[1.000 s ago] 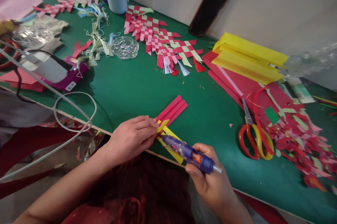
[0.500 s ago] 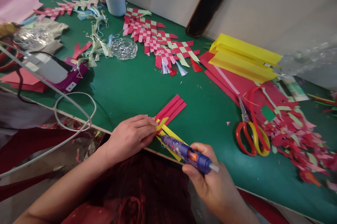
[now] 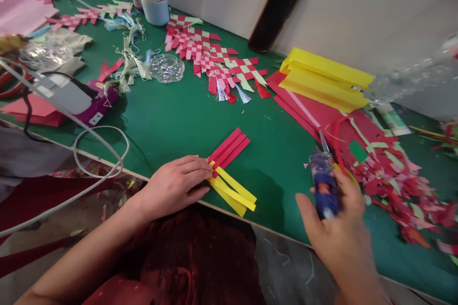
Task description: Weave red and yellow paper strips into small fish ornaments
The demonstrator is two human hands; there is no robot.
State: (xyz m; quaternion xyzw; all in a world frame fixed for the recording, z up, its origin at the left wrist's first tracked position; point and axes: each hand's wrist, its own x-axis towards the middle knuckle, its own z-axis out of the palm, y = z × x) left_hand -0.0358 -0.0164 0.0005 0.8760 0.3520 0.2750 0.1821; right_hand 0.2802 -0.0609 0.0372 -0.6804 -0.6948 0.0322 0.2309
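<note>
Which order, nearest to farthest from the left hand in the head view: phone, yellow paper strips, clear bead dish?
1. yellow paper strips: touching the fingertips of the left hand, at the near edge of the table.
2. clear bead dish: mid-table, straight beyond the hand.
3. phone: leaning on the back wall, far and to the right.

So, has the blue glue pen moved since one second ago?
Yes. The glue pen, held in the right hand, went rightward, away from the yellow strips which the left hand touches, toward the red paper scraps.
</note>
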